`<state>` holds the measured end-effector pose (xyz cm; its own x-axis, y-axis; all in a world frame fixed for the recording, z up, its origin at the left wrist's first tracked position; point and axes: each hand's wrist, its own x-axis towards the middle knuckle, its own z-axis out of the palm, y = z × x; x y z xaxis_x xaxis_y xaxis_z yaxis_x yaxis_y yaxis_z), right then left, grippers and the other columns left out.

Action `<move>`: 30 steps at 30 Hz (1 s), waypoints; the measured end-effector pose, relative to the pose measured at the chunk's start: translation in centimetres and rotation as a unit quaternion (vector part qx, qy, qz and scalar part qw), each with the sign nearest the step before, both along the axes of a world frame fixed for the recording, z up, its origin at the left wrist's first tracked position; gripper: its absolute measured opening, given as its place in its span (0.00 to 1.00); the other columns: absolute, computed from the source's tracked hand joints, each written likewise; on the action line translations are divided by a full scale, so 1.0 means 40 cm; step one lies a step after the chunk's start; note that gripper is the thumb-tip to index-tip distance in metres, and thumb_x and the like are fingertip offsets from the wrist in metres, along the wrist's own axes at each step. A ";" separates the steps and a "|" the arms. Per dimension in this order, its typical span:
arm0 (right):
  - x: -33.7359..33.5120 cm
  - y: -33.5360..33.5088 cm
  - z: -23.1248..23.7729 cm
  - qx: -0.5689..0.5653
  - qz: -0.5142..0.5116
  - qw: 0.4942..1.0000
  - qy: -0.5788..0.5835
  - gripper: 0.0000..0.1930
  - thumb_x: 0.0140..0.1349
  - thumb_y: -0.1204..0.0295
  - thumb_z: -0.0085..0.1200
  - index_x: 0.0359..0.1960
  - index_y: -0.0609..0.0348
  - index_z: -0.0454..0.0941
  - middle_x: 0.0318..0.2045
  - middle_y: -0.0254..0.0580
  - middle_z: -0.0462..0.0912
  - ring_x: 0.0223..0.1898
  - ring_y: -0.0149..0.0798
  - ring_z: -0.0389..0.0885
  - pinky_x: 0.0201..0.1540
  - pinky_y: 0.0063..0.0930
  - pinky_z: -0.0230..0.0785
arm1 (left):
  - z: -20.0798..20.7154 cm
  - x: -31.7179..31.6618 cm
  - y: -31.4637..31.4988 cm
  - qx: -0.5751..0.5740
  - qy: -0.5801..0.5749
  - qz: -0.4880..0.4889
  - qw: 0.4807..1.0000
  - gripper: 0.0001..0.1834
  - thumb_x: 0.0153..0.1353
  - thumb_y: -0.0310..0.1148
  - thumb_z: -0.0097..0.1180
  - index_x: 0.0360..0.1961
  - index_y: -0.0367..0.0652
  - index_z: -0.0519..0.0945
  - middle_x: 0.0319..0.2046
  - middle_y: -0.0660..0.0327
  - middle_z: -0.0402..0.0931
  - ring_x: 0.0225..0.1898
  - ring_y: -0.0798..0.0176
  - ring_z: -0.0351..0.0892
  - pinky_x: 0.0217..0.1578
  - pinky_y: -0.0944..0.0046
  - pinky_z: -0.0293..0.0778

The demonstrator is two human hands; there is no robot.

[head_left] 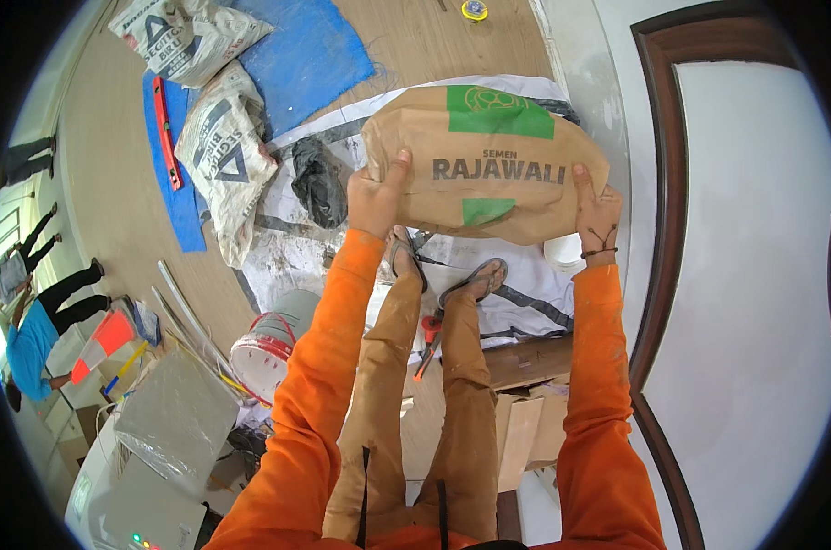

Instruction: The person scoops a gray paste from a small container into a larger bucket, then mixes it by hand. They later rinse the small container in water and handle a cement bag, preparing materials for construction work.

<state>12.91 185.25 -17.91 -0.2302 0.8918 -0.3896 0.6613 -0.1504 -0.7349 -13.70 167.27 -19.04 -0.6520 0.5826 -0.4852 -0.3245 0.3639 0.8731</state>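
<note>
A brown paper cement bag point(489, 174) with green patches is held out in front of me, stretched sideways over a white floor sheet point(283, 261). My left hand point(375, 197) grips its left end, thumb pressed on the front. Its right end is pinched by my right hand point(599, 215), which wears a dark cord bracelet. The other fingers of both hands are mostly hidden behind the paper. Just below the right end shows a white round container point(562, 251), partly covered. A crumpled black plastic bag point(319, 183) lies left of my left hand.
White sacks point(223, 151) and a red spirit level point(166, 133) lie on blue sheeting point(319, 69) at far left. A bucket point(260, 357) stands by my left arm. A red-handled tool point(429, 335) lies between my feet. Dark door frame point(658, 119) at right; people point(35, 339) at far left.
</note>
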 end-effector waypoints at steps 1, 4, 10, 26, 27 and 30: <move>0.008 -0.019 -0.010 0.028 0.005 1.000 0.004 0.21 0.68 0.57 0.54 0.38 0.69 0.82 0.30 0.50 0.86 0.30 0.37 0.82 0.32 0.36 0.68 | 0.009 0.003 -0.007 0.008 -0.002 0.008 1.000 0.22 0.62 0.44 0.63 0.37 0.30 0.84 0.29 0.62 0.82 0.28 0.73 0.77 0.30 0.70 0.73; 0.013 -0.057 0.012 0.113 0.050 0.992 -0.023 0.20 0.68 0.58 0.54 0.37 0.70 0.82 0.28 0.48 0.86 0.29 0.32 0.80 0.32 0.33 0.68 | 0.037 0.017 -0.055 -0.045 0.009 -0.025 0.999 0.22 0.63 0.44 0.63 0.38 0.30 0.84 0.30 0.60 0.83 0.30 0.72 0.78 0.32 0.69 0.74; 0.074 -0.144 -0.007 0.012 -0.055 0.998 0.023 0.21 0.68 0.58 0.55 0.41 0.72 0.82 0.32 0.45 0.86 0.34 0.30 0.80 0.38 0.29 0.71 | 0.042 0.085 -0.122 -0.090 -0.028 -0.012 0.996 0.22 0.61 0.44 0.64 0.40 0.31 0.84 0.31 0.59 0.84 0.32 0.72 0.79 0.35 0.68 0.76; -0.095 -0.257 0.089 0.215 0.020 0.976 0.026 0.14 0.55 0.66 0.67 0.31 0.56 0.72 0.21 0.33 0.68 0.24 0.35 0.68 0.30 0.31 0.66 | -0.001 0.043 -0.240 0.062 -0.226 0.104 0.967 0.13 0.69 0.39 0.55 0.36 0.40 0.80 0.26 0.73 0.71 0.28 0.77 0.66 0.29 0.73 0.62; -0.136 -0.295 0.107 0.114 0.073 0.990 0.038 0.13 0.55 0.65 0.67 0.30 0.54 0.73 0.21 0.33 0.69 0.24 0.35 0.69 0.30 0.33 0.66 | -0.013 0.043 -0.252 0.075 -0.273 0.113 0.952 0.12 0.69 0.39 0.56 0.36 0.41 0.80 0.27 0.72 0.73 0.28 0.76 0.67 0.30 0.72 0.63; -0.274 -0.389 0.126 0.030 0.201 0.979 -0.020 0.18 0.53 0.52 0.67 0.24 0.52 0.76 0.18 0.36 0.75 0.22 0.42 0.75 0.27 0.40 0.68 | 0.045 0.042 -0.214 0.092 -0.391 0.178 0.898 0.11 0.68 0.39 0.57 0.39 0.42 0.81 0.32 0.69 0.78 0.32 0.74 0.74 0.33 0.71 0.69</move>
